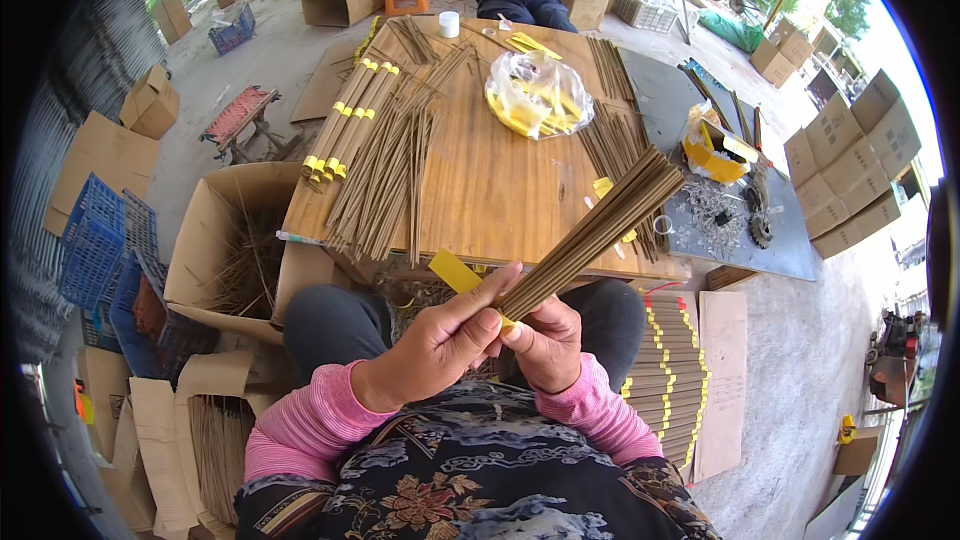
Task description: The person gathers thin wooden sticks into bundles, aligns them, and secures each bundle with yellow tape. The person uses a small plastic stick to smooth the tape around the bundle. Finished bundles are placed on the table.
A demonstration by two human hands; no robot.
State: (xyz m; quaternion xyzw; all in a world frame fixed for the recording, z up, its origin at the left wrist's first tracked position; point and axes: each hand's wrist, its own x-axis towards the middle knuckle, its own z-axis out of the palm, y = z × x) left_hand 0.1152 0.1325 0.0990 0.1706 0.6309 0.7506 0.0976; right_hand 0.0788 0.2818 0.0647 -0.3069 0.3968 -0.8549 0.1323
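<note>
Stick bundle (590, 240) clamped by both hands, left (440, 345), right (545, 340); cardboard box (215, 240) holds loose sticks.

A bare concrete floor (810, 360) runs to the frame's edges, lit by bright daylight. A low wooden table (500, 170) fills the centre. Cardboard boxes (850, 160) are stacked at right, blue plastic crates (95, 240) at left, perhaps corrugated wall (85, 50) at upper left.

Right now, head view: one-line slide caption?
Both hands, left and right, grip a bundle of incense sticks with yellow band.
</note>
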